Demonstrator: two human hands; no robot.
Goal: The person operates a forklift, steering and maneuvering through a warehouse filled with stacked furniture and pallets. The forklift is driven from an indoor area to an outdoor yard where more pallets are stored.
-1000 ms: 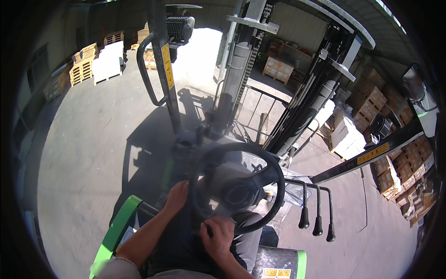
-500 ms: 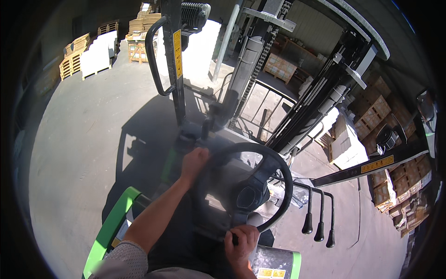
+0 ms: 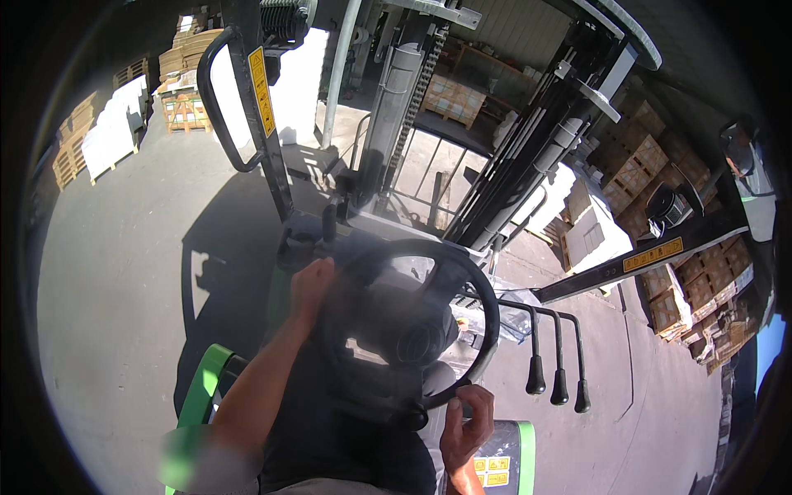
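I sit at the black steering wheel point(image 3: 493, 318) of a forklift with green body panels. My left hand point(image 3: 313, 285) is closed into a fist beside the wheel's left side, just below a black upright lever point(image 3: 329, 221). Whatever is inside that fist is hidden. At the lower right of the rim, my right hand point(image 3: 467, 421) is loosely curled, with thumb and fingers apart and nothing visible between them. Its fingertips are close to the rim; whether they touch it I cannot tell. A round black knob point(image 3: 410, 417) lies left of this hand. The wheel's left part looks hazy.
Three black-knobbed control levers point(image 3: 559, 386) hang right of the wheel. Ahead rises the mast point(image 3: 404, 74), with a post point(image 3: 262, 99) and grab handle at its left. Pallets with white loads point(image 3: 115, 132) stand far left; stacked wooden crates point(image 3: 701, 280) stand right.
My right hand has come off the round knob and moved right, its fingers loosening. My left hand stays closed beside the wheel. The whole view has shifted, so the forklift's front appears farther left.
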